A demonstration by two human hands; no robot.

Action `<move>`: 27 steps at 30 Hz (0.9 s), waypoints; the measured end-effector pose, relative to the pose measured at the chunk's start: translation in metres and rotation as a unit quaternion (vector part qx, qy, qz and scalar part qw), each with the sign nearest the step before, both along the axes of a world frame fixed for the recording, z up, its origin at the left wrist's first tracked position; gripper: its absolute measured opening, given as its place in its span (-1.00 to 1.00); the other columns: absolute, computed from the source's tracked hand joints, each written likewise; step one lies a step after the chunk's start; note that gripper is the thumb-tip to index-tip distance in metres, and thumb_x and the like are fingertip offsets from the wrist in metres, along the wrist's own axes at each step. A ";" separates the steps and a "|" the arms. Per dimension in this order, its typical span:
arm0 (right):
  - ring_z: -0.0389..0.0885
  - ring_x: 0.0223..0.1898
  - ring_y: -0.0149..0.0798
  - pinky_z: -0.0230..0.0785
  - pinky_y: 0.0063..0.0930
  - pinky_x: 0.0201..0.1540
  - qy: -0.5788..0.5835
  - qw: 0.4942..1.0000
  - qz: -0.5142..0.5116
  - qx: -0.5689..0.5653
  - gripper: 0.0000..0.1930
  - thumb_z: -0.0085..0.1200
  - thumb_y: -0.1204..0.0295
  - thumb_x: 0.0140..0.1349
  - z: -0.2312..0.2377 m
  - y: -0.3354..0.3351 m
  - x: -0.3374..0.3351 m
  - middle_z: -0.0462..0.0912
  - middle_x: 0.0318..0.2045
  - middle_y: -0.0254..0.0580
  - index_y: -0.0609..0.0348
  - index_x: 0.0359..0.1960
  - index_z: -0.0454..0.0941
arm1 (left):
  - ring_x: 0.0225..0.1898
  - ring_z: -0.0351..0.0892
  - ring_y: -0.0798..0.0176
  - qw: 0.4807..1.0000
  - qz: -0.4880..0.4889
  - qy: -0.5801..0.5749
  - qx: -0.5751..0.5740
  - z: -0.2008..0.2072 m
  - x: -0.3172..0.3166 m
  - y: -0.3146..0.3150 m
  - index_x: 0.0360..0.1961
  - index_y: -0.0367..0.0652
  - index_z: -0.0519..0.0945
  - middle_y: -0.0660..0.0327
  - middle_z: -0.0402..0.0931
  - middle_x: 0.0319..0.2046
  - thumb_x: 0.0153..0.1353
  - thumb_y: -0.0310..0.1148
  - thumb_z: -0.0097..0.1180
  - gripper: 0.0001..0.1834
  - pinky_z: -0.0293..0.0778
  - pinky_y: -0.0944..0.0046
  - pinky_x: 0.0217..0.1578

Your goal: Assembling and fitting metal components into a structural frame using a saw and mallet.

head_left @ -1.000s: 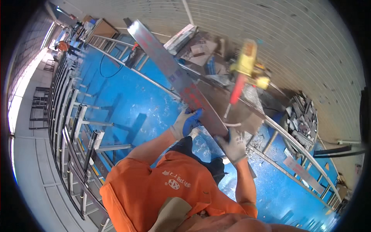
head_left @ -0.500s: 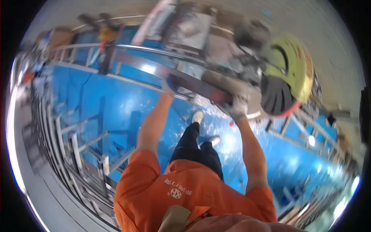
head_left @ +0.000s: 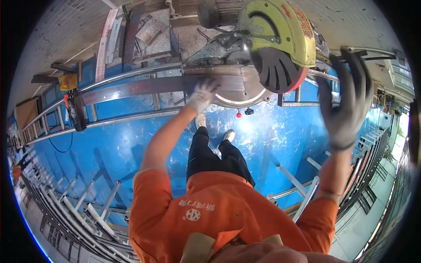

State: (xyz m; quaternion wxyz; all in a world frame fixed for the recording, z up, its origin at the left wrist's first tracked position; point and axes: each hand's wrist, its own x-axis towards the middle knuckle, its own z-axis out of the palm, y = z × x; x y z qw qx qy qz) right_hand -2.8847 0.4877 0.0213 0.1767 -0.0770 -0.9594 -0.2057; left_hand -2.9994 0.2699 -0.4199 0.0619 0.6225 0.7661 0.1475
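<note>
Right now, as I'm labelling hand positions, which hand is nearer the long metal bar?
Left: the left hand overlaps the metal bar toward its right end; the right hand is raised right of the saw.

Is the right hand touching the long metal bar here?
No, the right hand is raised and open to the right of the green saw, clearly apart from the metal bar.
</note>
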 end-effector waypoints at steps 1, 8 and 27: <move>0.63 -0.04 -0.15 0.50 -0.26 -0.05 -0.045 0.998 -0.036 -0.002 -0.65 0.18 0.35 0.20 0.006 0.017 -0.009 0.60 0.07 -0.17 0.13 0.02 0.56 | 0.21 0.33 -0.13 1.000 -0.002 0.001 0.004 -0.017 -0.002 0.009 0.23 -0.03 0.42 0.01 0.31 0.26 0.21 -0.11 0.04 -0.44 0.26 -0.20 0.15; 0.47 -0.65 -0.39 0.32 -0.58 -0.66 -0.398 0.741 -0.363 -0.402 -0.64 0.05 0.34 0.31 0.032 0.085 -0.058 0.61 -0.46 -0.22 0.25 0.07 0.52 | 0.29 0.25 -0.10 0.983 -0.080 0.163 -0.014 -0.049 -0.027 0.056 0.23 -0.05 0.42 0.06 0.21 0.35 0.25 -0.25 -0.13 -0.50 0.07 -0.22 0.31; 0.65 -0.58 0.03 0.42 -0.16 -0.55 -0.181 0.865 -0.250 -0.395 -0.66 -0.07 0.41 0.36 -0.168 0.010 0.146 0.71 -0.40 0.05 0.24 0.13 0.42 | 0.20 0.31 -0.12 0.976 -0.018 0.206 -0.074 -0.049 -0.028 0.035 0.19 -0.08 0.45 0.03 0.30 0.28 0.28 -0.27 -0.15 -0.53 0.18 -0.29 0.18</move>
